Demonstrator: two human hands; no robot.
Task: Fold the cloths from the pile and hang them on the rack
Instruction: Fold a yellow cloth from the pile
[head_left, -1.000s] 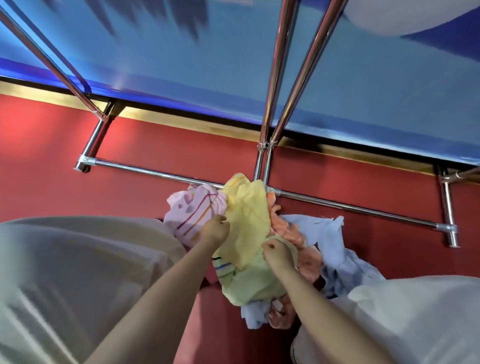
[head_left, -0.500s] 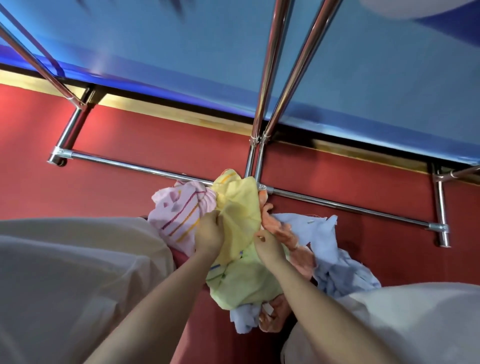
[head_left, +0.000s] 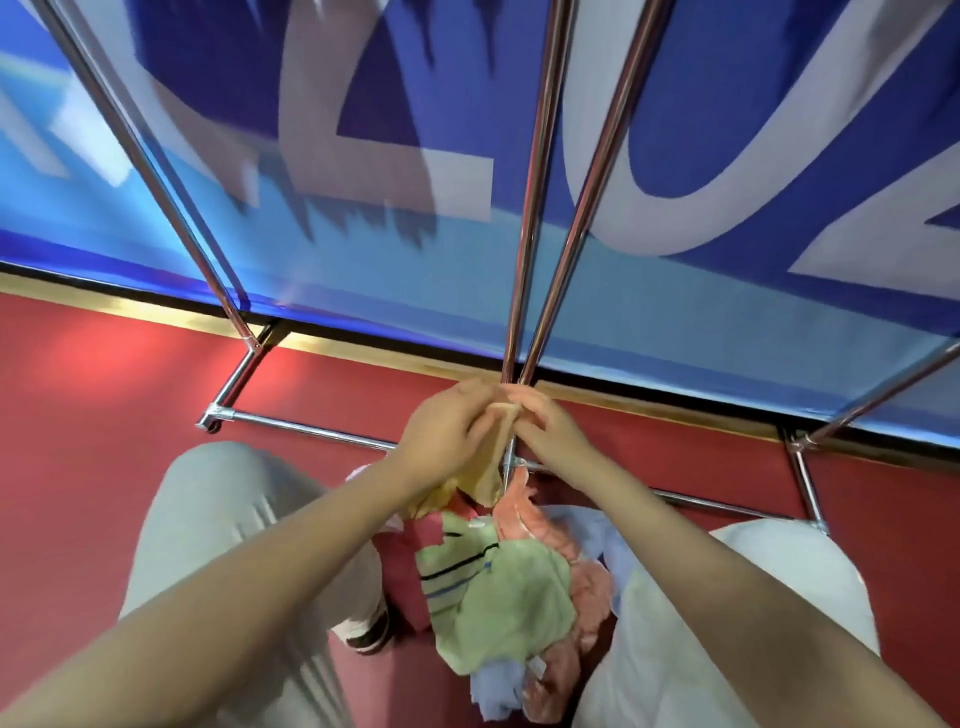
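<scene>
Red floor (head_left: 104, 467) and a big blue banner (head_left: 675, 312) with white lettering fill the background, with the chrome rack (head_left: 524, 260) standing up in front of it. I've got both hands raised close together at the foot of the rack's two middle poles: left hand (head_left: 447, 431) and right hand (head_left: 550, 431) are each pinching the top edge of the yellow cloth (head_left: 491, 467), fingertips nearly touching. Below the grip the cloth hangs down bunched. Straight under that is the pile (head_left: 498, 587) on the floor, a light green striped cloth on top, orange and pale blue ones poking out to the right of it, something pink on the left. My knees in light trousers (head_left: 218, 519) sit on either side of the pile, well below the grip. Everything's a bit motion-blurred, so I can't tell how the cloth is folded
</scene>
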